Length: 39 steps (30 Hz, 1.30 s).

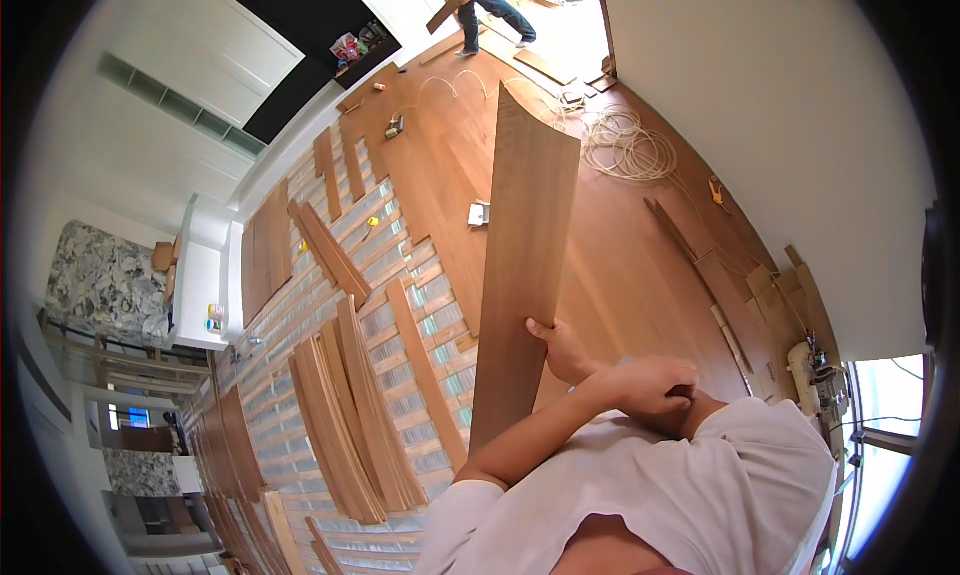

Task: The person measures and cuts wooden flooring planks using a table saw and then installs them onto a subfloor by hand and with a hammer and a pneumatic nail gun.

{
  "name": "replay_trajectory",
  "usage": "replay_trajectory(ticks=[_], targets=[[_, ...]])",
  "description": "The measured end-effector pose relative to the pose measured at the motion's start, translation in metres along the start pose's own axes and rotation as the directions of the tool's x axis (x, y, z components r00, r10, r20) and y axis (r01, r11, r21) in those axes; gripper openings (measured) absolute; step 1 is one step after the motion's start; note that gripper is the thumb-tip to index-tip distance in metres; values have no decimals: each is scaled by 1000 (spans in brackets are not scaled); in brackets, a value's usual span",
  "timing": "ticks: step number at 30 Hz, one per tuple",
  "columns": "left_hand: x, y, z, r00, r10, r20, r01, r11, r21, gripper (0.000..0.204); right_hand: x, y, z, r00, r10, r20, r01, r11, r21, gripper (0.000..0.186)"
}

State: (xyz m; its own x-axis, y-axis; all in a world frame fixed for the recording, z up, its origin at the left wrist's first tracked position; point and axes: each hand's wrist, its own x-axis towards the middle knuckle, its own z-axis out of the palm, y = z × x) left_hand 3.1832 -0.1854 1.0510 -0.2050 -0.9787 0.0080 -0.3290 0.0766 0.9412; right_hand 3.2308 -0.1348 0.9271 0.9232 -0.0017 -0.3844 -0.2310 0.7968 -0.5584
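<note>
Nearest the viewer, the wearer's pale shirt (650, 495) fills the lower edge. The left forearm (550, 418) crosses the body, its left hand (655, 386) lying over the right arm with fingers curled; whether they pinch anything cannot be told. The right hand (565, 353) clasps the side edge of a broad wooden plank (522, 245), thumb pressed on the near face, other fingers largely hidden. The plank stands up before the body, slightly tilted, its lower end concealed by the left forearm. To the left, a group of loose boards (345, 425) lies across pale battens (415, 385) over a silvery layer. Beyond the plank, a small white object (479, 215) rests on laid brown flooring (440, 165), and a coiled pale hose (628, 147) lies near the right wall (760, 125). Farthest, a co-worker in dark trousers (495, 10) holds a brown board (449, 10).
</note>
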Motion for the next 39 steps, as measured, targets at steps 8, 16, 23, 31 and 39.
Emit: replay_trajectory(ticks=[8, 16, 23, 31, 39], targets=[[-10, -88, -215, 987, 156, -32, -157, 987, -35, 19, 213, -73, 49, 1000, 29, -3, -28, 998, 59, 42], [-109, -168, -486, 918, -151, -366, 139, 988, -60, 13, 466, -156, 56, 989, 26, -144, -12, 995, 97, 42], [-270, -340, -654, -104, -251, -963, 729, 639, -245, 48, 650, -260, 120, 996, 17, -91, -5, 992, 127, 43], [-305, -498, -861, 3, -599, -801, 381, 741, -553, 58, 867, -341, 156, 998, 10, -63, -5, 997, 81, 48], [-292, -587, -1065, 12, -585, -811, 411, 743, -529, 57, 1050, -435, 152, 992, -50, -119, 56, 997, 48, 48]])
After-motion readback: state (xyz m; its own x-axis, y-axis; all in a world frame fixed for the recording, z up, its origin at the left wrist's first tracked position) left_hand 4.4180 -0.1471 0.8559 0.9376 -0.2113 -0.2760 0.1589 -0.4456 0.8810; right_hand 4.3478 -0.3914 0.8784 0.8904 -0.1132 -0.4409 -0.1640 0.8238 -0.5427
